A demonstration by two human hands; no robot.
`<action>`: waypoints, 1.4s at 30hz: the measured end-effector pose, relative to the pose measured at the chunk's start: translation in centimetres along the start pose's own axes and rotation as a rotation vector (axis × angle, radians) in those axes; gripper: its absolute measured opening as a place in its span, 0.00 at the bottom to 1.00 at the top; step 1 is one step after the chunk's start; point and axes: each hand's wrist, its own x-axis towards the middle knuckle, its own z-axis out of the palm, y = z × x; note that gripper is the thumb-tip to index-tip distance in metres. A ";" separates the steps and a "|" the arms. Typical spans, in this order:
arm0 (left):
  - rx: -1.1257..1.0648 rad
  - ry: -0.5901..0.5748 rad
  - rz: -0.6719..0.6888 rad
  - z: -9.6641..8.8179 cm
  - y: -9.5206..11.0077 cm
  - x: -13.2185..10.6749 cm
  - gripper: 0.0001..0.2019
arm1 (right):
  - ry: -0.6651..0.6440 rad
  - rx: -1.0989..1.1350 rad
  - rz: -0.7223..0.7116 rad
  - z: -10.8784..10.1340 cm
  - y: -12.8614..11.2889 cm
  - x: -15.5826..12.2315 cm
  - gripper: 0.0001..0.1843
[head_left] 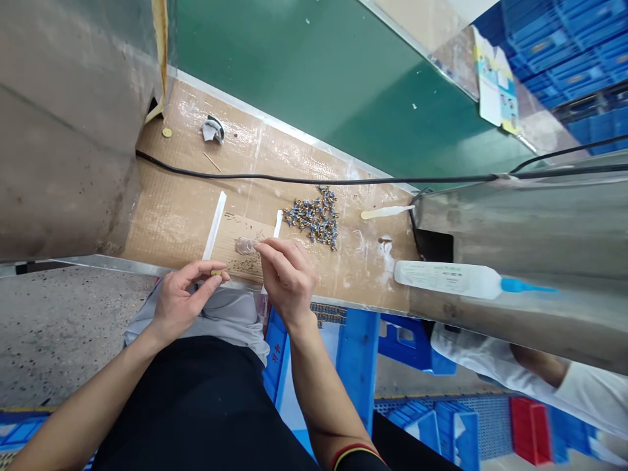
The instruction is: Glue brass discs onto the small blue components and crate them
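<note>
My left hand [185,296] is at the near edge of the cardboard-covered bench, pinching a small brass-coloured piece [216,272] between thumb and fingertips. To its right my right hand [290,280] is closed, its fingertips pressed together beside a small clear plastic piece [244,245]. Whether those fingers grip the clear piece or something tiny is too small to tell. Around and below the clear piece, many tiny brown bits [246,264] are scattered on a cardboard sheet [230,229]. Just beyond my right hand lies a pile of small blue-and-brass parts [314,217].
A black cable [275,178] crosses the bench. At right lie a white bottle with a blue nozzle [449,279] and a pale, slim tool [385,212]. A yellow disc [167,132] lies far left. Blue crates [358,366] stand below; another person's arm [540,364] is at right.
</note>
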 end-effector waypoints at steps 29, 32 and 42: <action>0.004 -0.005 0.020 0.0 0.1 0.0 0.09 | -0.012 0.161 0.182 -0.5 0.0 0.5 0.12; -0.004 -0.007 0.029 0.0 0.0 0.0 0.08 | 0.003 0.149 0.185 -0.6 -0.2 0.4 0.12; -0.003 -0.011 0.021 0.0 -0.2 0.0 0.10 | 0.052 0.052 0.193 -0.3 -0.6 0.2 0.11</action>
